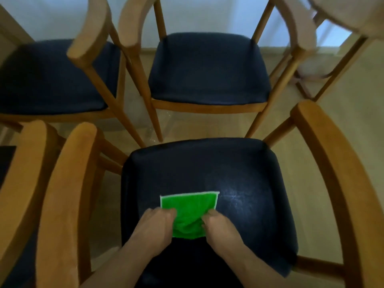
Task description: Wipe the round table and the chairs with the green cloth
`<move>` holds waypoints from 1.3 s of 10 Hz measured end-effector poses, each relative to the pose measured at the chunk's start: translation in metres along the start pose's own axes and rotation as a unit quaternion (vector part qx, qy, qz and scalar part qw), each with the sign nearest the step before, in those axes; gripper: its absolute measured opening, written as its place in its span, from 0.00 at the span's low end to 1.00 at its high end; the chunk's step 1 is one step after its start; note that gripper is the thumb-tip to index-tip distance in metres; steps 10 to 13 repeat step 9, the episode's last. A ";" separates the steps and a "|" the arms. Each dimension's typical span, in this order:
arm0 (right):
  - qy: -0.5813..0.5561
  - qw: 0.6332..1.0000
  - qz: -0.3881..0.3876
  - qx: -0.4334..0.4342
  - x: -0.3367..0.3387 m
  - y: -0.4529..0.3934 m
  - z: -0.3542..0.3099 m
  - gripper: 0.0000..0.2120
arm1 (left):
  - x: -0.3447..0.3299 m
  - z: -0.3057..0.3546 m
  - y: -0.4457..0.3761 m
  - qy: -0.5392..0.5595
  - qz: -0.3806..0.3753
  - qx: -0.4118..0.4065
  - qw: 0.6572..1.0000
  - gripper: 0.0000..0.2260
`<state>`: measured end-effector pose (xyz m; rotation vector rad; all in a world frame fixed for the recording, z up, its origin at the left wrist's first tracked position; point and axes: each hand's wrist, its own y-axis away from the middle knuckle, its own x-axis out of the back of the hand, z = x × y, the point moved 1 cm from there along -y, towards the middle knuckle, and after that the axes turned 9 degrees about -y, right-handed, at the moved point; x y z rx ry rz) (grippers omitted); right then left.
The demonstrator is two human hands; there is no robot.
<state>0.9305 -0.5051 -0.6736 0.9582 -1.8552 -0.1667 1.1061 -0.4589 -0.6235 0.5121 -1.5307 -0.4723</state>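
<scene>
A folded green cloth (189,210) lies on the dark blue seat of the nearest wooden chair (239,173). My left hand (154,227) grips the cloth's near left edge, and my right hand (222,227) grips its near right edge. Both hands press it onto the seat, bunching the fabric between them. A pale scuffed patch shows on the seat just right of the cloth. The round table is out of view.
Two more chairs with dark blue seats stand ahead, one in the middle (207,67) and one at the left (52,73). Curved wooden armrests (62,204) of another chair crowd the left side. A further chair frame (324,65) stands at the upper right on beige floor.
</scene>
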 end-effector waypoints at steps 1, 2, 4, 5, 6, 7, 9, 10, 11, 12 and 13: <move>-0.073 0.996 0.057 -0.016 0.027 0.028 -0.006 0.12 | 0.020 0.005 0.036 0.061 -0.014 0.009 0.998 0.15; -0.143 0.983 0.113 0.026 0.078 0.069 -0.021 0.11 | 0.053 0.010 0.075 0.106 0.023 0.029 0.994 0.16; -0.251 0.960 0.102 0.067 0.185 0.141 -0.061 0.10 | 0.151 0.035 0.148 0.206 0.158 0.094 0.961 0.07; -0.250 0.953 0.137 0.105 0.237 0.167 -0.079 0.09 | 0.206 0.042 0.185 0.259 0.196 0.118 0.938 0.09; -0.262 0.940 0.163 0.144 0.286 0.192 -0.095 0.07 | 0.250 0.047 0.219 0.246 0.249 0.114 0.930 0.05; -0.265 0.925 0.199 0.186 0.325 0.221 -0.109 0.07 | 0.287 0.053 0.253 0.244 0.315 0.083 0.914 0.05; -0.309 0.901 0.228 0.200 0.372 0.293 -0.139 0.01 | 0.323 0.055 0.306 0.377 0.337 -0.008 0.863 0.02; -0.309 0.901 0.228 0.200 0.372 0.293 -0.139 0.01 | 0.323 0.055 0.306 0.377 0.337 -0.008 0.863 0.02; -0.309 0.901 0.228 0.200 0.372 0.293 -0.139 0.01 | 0.323 0.055 0.306 0.377 0.337 -0.008 0.863 0.02; -0.309 0.901 0.228 0.200 0.372 0.293 -0.139 0.01 | 0.323 0.055 0.306 0.377 0.337 -0.008 0.863 0.02; -0.309 0.901 0.228 0.200 0.372 0.293 -0.139 0.01 | 0.323 0.055 0.306 0.377 0.337 -0.008 0.863 0.02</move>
